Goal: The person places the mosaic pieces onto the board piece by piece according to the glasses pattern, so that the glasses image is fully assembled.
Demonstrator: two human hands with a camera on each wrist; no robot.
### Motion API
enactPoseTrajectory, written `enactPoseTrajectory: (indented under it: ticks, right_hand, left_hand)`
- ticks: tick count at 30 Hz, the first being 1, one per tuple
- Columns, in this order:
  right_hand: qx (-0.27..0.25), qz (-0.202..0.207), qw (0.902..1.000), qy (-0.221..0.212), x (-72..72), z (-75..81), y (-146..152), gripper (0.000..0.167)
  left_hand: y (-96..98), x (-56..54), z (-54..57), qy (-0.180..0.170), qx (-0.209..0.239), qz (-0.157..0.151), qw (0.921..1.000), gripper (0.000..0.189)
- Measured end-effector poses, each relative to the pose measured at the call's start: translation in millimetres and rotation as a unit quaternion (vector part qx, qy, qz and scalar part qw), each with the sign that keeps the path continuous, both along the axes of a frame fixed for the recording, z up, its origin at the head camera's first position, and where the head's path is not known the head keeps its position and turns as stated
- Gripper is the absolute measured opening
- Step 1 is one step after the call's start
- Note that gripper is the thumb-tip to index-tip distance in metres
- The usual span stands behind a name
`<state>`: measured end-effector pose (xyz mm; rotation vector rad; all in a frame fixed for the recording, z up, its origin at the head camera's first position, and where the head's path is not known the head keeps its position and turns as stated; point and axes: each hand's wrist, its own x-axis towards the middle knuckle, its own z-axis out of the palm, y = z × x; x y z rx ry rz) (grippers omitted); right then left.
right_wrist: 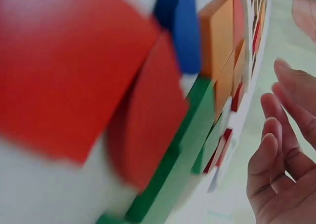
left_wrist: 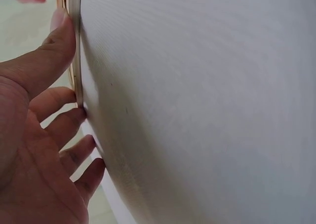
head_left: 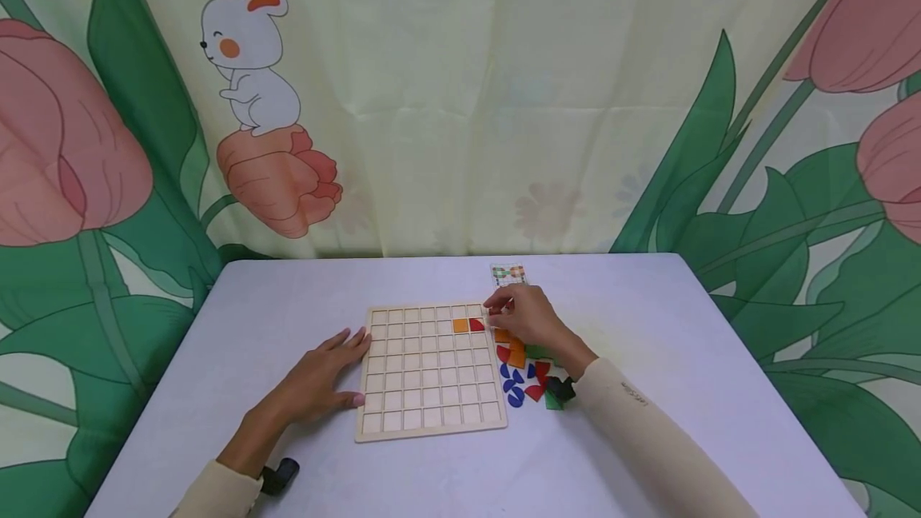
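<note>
A wooden grid board [head_left: 432, 374] lies on the table. An orange square [head_left: 460, 326] and a red quarter-circle piece [head_left: 476, 325] sit side by side in cells near its upper right corner. My left hand [head_left: 320, 378] rests at the board's left edge, fingers spread and thumb touching the rim. Over the upper right corner hovers my right hand [head_left: 528, 316], its fingers loosely bent. In the right wrist view, nothing shows between the right fingers [right_wrist: 269, 150]. Red shows beneath that hand in the head view, partly hidden.
Right of the board lie loose orange pieces [head_left: 516, 354], blue pieces [head_left: 515, 396], red pieces [head_left: 534, 392] and green pieces [head_left: 552, 401]. A small printed card [head_left: 508, 272] lies beyond the right hand, partly covered. A patterned curtain [head_left: 446, 102] hangs behind the white table [head_left: 302, 286].
</note>
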<state>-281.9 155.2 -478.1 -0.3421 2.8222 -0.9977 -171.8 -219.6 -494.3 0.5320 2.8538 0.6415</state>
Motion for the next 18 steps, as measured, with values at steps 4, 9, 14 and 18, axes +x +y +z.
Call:
enactPoseTrajectory:
  ticks: [4,9,14,18]
  right_hand:
    - [0.002,-0.017,0.9999,0.002,-1.0,-3.4,9.2,0.023]
    - [0.015,-0.028,0.9995,0.001,-2.1,-7.0,13.5,0.023]
    - [0.029,-0.032,0.999,-0.005,-4.7,-6.8,11.9,0.023]
    - [0.05,-0.035,0.9981,-0.009,-7.3,-7.0,8.9,0.024]
  left_hand:
    - [-1.0,0.0,0.4,-0.001,0.0,0.003,1.0,0.101]
    - [-1.4,0.1,-0.3,-0.002,0.0,0.004,1.0,0.101]
    - [-1.4,0.2,-1.2,0.003,0.003,-0.002,1.0,0.1]
    - [-1.6,0.5,-1.1,0.011,0.008,-0.007,0.9999,0.099]
